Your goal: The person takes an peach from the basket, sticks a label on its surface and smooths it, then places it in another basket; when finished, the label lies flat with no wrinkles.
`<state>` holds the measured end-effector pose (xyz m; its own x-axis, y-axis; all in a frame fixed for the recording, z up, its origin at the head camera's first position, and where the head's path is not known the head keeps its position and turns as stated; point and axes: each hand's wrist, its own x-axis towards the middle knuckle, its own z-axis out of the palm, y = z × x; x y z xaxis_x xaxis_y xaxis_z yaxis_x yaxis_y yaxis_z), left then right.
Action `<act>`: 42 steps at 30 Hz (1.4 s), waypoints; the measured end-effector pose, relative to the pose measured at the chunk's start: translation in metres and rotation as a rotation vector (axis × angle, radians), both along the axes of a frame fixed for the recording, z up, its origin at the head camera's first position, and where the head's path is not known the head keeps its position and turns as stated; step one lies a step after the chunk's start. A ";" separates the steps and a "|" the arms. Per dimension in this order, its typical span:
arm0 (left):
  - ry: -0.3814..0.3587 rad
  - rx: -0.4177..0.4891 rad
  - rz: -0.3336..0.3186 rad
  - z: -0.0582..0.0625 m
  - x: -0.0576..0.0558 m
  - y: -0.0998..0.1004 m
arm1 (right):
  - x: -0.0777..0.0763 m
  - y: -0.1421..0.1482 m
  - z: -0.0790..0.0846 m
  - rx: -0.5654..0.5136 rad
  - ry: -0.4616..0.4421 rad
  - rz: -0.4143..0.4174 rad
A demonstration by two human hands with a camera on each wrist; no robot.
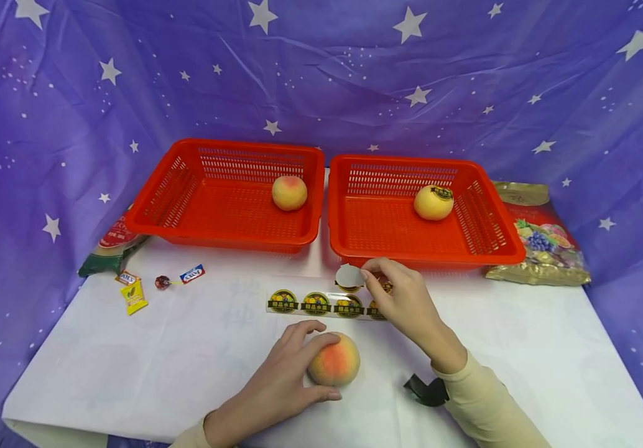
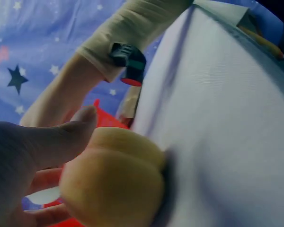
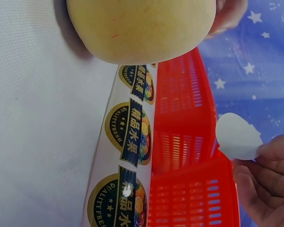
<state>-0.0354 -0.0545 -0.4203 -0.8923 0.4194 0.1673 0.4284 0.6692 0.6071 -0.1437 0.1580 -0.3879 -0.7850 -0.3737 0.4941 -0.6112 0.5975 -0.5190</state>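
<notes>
On the white table, the left hand (image 1: pixel 282 379) holds a yellow-and-red peach (image 1: pixel 335 361), its thumb and fingers curved around the sides. The right hand (image 1: pixel 408 305) pinches a round sticker (image 1: pixel 349 275) by its edge, above a strip of stickers. In the right wrist view, the pale back of this sticker (image 3: pixel 236 137) shows between the fingertips. The sticker strip (image 1: pixel 316 303) lies behind the peach, with black-and-gold round labels in a row. From the left wrist, the peach (image 2: pixel 116 179) appears close up, resting on the table.
Two red baskets stand at the back: the left basket (image 1: pixel 232 239) holds a peach (image 1: pixel 290 193), the right basket (image 1: pixel 428 256) a peach with a sticker (image 1: pixel 433 203). Small candies (image 1: pixel 134 297) lie at left. A gold-and-red bag (image 1: pixel 545 239) lies at right, a green-and-red bag (image 1: pixel 114 239) at left.
</notes>
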 end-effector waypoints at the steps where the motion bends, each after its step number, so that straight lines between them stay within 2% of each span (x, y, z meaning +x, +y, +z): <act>1: -0.006 0.004 -0.008 -0.002 0.001 0.001 | 0.000 0.000 0.000 0.000 -0.002 0.001; 10: -0.014 0.018 -0.021 -0.023 -0.002 0.006 | 0.000 0.001 0.000 0.003 -0.006 0.000; 14: 0.003 0.072 -0.044 -0.028 -0.008 0.006 | 0.002 0.002 0.000 -0.001 -0.007 -0.005; 16: -0.032 0.115 -0.042 -0.029 -0.011 0.005 | 0.004 0.003 -0.001 -0.003 -0.002 -0.010; 18: -0.098 0.175 -0.038 -0.029 -0.014 0.004 | 0.005 0.004 -0.001 -0.003 0.006 -0.014; 21: -0.272 0.314 -0.017 -0.024 -0.020 0.003 | 0.006 0.004 0.000 -0.003 0.017 -0.012; 25: -0.531 0.623 -0.043 -0.014 -0.030 0.001 | 0.005 0.004 0.002 -0.007 0.029 -0.006; 28: -0.678 0.822 -0.090 -0.006 -0.036 -0.003 | 0.005 0.003 0.003 -0.023 0.040 -0.005; 32: -0.792 0.938 -0.135 0.000 -0.041 -0.007 | 0.005 0.002 0.003 -0.067 0.065 -0.002; 38: -0.959 1.146 -0.205 0.000 -0.043 -0.007 | 0.008 -0.002 0.004 -0.151 0.163 0.008; 42: -0.993 1.207 -0.168 -0.002 -0.044 -0.004 | 0.013 -0.006 0.009 -0.158 0.274 0.036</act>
